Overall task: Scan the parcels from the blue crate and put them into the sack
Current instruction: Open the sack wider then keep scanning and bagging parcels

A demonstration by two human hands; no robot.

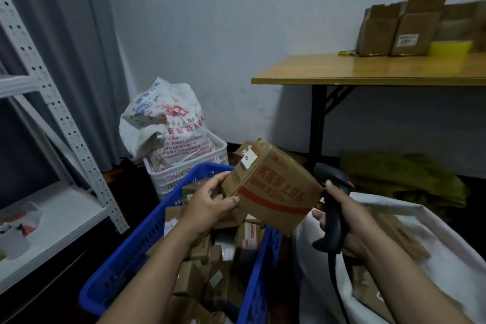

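Observation:
My left hand [210, 202] grips the left end of a brown cardboard parcel [273, 187] with red print, held tilted above the blue crate [136, 242]. The crate holds several small cardboard parcels. My right hand [339, 221] grips a black handheld scanner [332, 192] just to the right of the parcel, its head close to the box's right edge. Below my right arm lies the open white sack [410, 218] with a few parcels inside.
A white plastic crate [184, 168] holding a printed white bag [163, 118] stands behind the blue crate. A grey metal shelf rack [52, 118] is at left. A wooden table [368, 71] with cardboard boxes is at right, green sacks [399, 173] beneath it.

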